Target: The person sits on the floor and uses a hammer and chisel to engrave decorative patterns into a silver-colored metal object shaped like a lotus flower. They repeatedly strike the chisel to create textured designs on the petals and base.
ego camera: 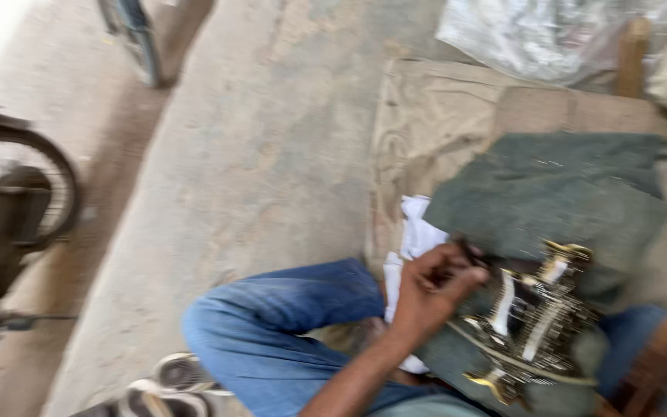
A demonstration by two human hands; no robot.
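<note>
Left hand (434, 287), lower centre of frame, fingers curled shut, pinching something small and dark; blurred, can't tell what. Metal buckle piece (530, 324) lies just right of it in the lower right, long axis slanting up-right, on green cloth (550, 193) across the lap. Right hand not visible.

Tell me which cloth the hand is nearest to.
The dark green cloth bearing the gold-and-black metal piece; the left hand sits at its edge. The white cloth lies behind.
</note>
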